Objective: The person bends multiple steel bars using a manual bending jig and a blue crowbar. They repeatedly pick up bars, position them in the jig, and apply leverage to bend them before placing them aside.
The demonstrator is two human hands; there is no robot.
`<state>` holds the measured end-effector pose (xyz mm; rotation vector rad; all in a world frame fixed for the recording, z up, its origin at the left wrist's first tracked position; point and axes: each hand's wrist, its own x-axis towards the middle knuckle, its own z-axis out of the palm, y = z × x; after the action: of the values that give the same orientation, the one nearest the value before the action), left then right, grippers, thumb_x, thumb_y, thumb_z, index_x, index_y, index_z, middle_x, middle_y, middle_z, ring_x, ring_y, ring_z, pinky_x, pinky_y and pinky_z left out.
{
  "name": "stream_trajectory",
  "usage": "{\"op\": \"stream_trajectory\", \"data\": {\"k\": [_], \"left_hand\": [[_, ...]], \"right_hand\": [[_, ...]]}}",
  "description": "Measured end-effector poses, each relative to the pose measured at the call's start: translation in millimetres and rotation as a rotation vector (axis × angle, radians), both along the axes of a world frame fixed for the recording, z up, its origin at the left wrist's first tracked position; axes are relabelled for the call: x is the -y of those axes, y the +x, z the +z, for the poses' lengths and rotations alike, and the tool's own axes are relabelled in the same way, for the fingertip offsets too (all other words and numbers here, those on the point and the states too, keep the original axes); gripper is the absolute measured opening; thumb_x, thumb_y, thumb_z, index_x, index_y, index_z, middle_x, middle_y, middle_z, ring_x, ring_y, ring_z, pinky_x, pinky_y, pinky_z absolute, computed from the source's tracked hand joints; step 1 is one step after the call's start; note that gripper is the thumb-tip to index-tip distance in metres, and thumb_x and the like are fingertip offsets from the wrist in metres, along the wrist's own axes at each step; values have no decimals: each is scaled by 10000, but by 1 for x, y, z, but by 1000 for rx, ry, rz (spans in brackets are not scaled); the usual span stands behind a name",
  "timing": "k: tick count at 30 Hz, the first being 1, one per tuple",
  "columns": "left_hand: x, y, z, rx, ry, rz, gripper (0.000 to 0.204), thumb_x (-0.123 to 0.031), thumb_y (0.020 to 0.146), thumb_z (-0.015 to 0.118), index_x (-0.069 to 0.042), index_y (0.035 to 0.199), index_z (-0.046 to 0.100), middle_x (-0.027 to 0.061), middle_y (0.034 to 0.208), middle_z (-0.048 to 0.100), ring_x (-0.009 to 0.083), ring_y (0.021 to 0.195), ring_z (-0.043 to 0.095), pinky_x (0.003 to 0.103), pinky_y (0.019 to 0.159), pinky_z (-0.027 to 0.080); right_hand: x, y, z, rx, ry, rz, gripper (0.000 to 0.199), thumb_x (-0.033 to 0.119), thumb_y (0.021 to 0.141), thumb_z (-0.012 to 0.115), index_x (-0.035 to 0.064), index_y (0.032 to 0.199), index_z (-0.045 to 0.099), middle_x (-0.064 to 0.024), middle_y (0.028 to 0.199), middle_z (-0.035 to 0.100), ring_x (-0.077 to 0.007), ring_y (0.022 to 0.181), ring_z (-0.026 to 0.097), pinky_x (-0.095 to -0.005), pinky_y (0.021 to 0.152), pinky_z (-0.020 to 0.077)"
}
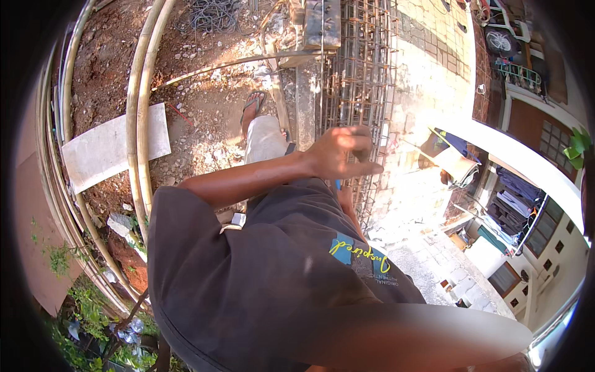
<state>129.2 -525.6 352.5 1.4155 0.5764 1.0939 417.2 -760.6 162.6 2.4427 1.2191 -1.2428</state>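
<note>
My left hand (344, 152) is raised across my front, above a long cage of rusty reinforcing bars (356, 80). Its fingers curl loosely and the thumb stretches away from them, with no object visible between. Below it, partly covered by my dark shirt (260, 248), a strip of my right forearm or hand (349, 203) shows beside the bars. Those fingers are hidden. A small blue thing (338, 185) peeks out next to it, too covered to name. My sandalled foot (253, 105) rests on the dirt left of the cage.
Long bamboo poles (141, 111) curve along the left, over a pale flat sheet (111, 149). A thin strip of wood (235, 64) crosses the rubble. Tangled wire (214, 15) lies at the far left. Paving (427, 49) runs right of the cage; hanging clothes (511, 204) are farther right.
</note>
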Motion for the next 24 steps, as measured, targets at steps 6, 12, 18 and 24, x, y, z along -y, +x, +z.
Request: {"op": "stream_trajectory", "data": {"k": [6,12,18,24], "left_hand": [[-110,16,-215,-651,-798,370,607,-471,875,795,-15,1249,652,195,1132,689,318,987,687,482,861,550],[-141,11,-268,-420,-978,54,704,-383,943,786,58,1441,554,184,1105,757,245,937,750,390,783,632],[-127,5,-266,-250,-1033,20,547,-226,999,739,55,1431,558,159,1090,774,228,899,772,396,756,682],[-122,-2,-248,-243,-1081,-47,440,-209,1019,713,13,1386,614,168,1118,762,221,908,762,386,712,660]], "right_hand": [[-44,-29,24,70,-97,-66,496,453,839,702,-39,887,752,-239,736,693,-370,780,721,-483,741,514],[-75,-73,39,36,-124,-284,471,429,858,706,-37,907,756,-257,776,698,-340,793,724,-477,742,515],[-95,-115,50,25,-164,-287,574,496,851,734,-64,975,755,-311,868,718,-403,872,738,-497,781,523],[-93,-135,51,93,-211,-139,623,541,841,754,-61,1004,757,-323,905,725,-464,969,729,-517,822,518]]}}
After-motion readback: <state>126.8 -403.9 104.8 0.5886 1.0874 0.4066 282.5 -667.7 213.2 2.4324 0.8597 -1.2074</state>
